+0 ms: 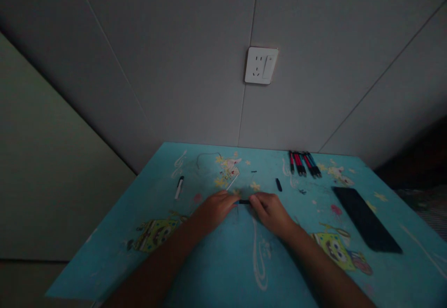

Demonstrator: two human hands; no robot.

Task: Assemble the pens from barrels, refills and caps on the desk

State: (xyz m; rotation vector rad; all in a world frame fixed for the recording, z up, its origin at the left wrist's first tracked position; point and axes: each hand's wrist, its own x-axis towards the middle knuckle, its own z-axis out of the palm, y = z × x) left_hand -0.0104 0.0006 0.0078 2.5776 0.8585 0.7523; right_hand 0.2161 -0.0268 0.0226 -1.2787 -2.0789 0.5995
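My left hand (219, 208) and my right hand (268, 209) meet over the middle of the table, each closed on one end of a blue and black pen (244, 201). The pen lies sideways between them, and both of its ends are hidden by fingers. Just beyond my left hand is a thin white stick (232, 182) that looks like a pen refill. A short dark pen part (278, 184) rests past my right hand. Farther left lies a white piece with a black end (179, 188).
The blue cartoon-print table (216, 270) meets a grey wall with a white socket (261, 65). Several red, blue and black pens (303, 164) lie in a row at the back right. A dark flat slab (366, 219) lies at right. Small dark bits (253, 172) are scattered about.
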